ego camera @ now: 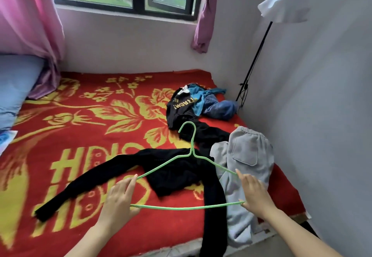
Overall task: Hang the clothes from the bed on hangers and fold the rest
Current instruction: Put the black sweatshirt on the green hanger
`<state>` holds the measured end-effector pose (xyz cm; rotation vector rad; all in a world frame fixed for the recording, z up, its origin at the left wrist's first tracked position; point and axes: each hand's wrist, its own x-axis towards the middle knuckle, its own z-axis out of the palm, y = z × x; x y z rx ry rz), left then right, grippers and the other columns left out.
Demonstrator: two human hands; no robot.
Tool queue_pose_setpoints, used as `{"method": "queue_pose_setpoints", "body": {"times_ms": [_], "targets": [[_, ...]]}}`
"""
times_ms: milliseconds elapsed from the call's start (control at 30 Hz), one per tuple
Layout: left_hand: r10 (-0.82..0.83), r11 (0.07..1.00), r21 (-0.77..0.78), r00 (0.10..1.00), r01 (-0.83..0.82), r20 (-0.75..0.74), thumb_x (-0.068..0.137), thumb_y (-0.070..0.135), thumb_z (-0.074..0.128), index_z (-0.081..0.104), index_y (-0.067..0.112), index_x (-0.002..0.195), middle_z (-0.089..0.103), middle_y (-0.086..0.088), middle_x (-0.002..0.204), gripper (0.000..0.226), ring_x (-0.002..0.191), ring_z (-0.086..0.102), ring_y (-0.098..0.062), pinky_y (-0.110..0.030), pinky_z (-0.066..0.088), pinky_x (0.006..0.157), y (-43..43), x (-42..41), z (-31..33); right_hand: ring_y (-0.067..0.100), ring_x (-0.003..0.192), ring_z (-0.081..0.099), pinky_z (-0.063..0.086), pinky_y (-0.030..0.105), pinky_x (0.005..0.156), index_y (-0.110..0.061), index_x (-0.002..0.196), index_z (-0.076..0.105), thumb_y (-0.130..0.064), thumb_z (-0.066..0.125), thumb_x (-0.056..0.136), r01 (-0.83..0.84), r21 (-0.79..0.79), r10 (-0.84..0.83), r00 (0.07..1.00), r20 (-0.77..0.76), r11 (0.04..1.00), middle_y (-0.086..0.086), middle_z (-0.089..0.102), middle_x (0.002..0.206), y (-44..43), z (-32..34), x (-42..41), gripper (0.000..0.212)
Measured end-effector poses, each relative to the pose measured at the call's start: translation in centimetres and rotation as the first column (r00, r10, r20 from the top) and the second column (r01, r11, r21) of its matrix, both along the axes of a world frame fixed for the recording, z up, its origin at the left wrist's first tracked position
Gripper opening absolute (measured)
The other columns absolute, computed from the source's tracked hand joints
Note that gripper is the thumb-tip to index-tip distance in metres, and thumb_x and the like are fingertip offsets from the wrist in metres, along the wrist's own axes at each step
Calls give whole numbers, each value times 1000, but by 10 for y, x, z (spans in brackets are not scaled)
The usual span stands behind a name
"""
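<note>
- A left hand (118, 196) and a right hand (256, 194) hold a green hanger (187, 208) by its two ends, hook pointing away from the person.
- On each hand the fingers (131, 180) lie along the sloping upper wire and the thumb meets the bottom bar.
- The hanger is above a black long-sleeved top (175, 174) spread on the bed (90, 127), which has a red blanket with yellow flowers.
- Grey sweatpants (247, 156) lie just right of the top, overlapping its sleeve.
- Farther back, a black garment with yellow lettering (181, 105) is heaped with blue jeans (221, 109).
- A blue pillow (14, 83) sits at the left under a pink curtain (30, 15).
- A floor lamp (283, 2) stands by the right wall.
</note>
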<state>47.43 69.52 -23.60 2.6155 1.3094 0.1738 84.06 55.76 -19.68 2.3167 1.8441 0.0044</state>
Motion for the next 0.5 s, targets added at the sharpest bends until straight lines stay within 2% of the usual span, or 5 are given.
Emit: {"method": "queue_pose_setpoints", "body": {"times_ms": [100, 133, 200, 300, 500], "targets": [[90, 989, -99, 984, -106, -155, 16, 41, 95, 45, 5, 128, 64, -19, 105, 128, 102, 59, -33, -51, 54, 71, 28, 36, -16, 31, 106, 60, 50, 46, 85, -8, 143, 26, -54, 89, 30, -43, -146, 43, 999, 0, 988, 16, 57, 117, 62, -26, 41, 137], [106, 984, -116, 965, -136, -239, 19, 51, 92, 44, 7, 134, 60, -24, 116, 132, 108, 58, -40, -56, 51, 77, 34, 51, -18, 36, 132, 37, 34, 54, 103, -15, 149, 4, -57, 83, 49, -8, -171, 5, 1000, -17, 985, 19, 36, 141, 80, -42, 54, 135], [166, 953, -174, 910, -246, -380, 50, 63, 79, 17, 18, 151, 24, -26, 149, 127, 138, 25, -41, -58, 29, 104, 44, 85, -32, 35, 144, -7, 4, 61, 110, -23, 147, -20, -54, 74, 68, -13, -394, 4, 1000, -24, 919, 16, -6, 155, 110, -71, 80, 127], [194, 928, -213, 882, -307, -429, 83, 62, 50, -11, 28, 150, -7, -13, 157, 96, 145, -8, -26, -46, 6, 115, 58, 125, -54, 36, 143, -14, 0, 63, 109, -22, 148, -15, -52, 69, 75, -66, -507, 60, 998, -28, 859, 18, -12, 155, 139, -104, 103, 116], [260, 950, -68, 890, -306, -375, 88, 52, 51, 23, 19, 149, 24, -17, 153, 75, 143, 19, -31, -45, 27, 111, 104, 190, -60, 28, 145, -4, 8, 54, 113, -18, 150, -2, -53, 45, 91, -143, -409, 93, 986, -141, 901, 13, 3, 156, 221, -126, 125, 83]]}}
